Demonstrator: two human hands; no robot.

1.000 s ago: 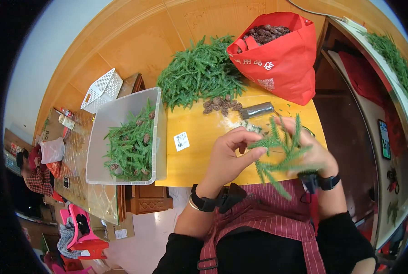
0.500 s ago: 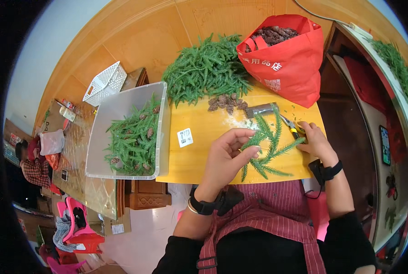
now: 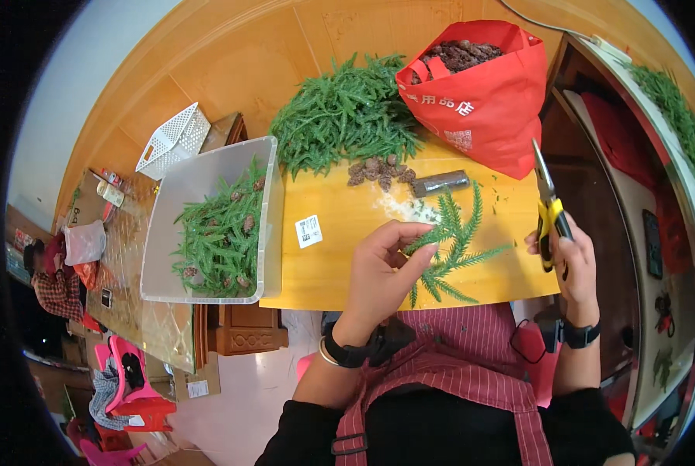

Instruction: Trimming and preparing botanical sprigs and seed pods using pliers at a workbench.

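Observation:
Between the thumb and fingers of my left hand is a green artificial pine sprig, its needled branches fanning out to the right above the yellow tabletop. My right hand grips long-nose pliers by their yellow and black handles, jaws pointing up, beyond the table's right edge. The pliers and the sprig are apart. Behind the sprig lie a dark, cylindrical wrapped roll, a cluster of brown pine cones and scattered white flakes.
A pile of pine sprigs and a red bag of pine cones stand at the back. Left of the table is a translucent bin holding sprigs with cones. A white label lies nearby. Far left, a person is visible.
My right hand has picked the pliers up off the table and raised them to the right. The sprig stays in my left hand, turned slightly. The view has shifted a little.

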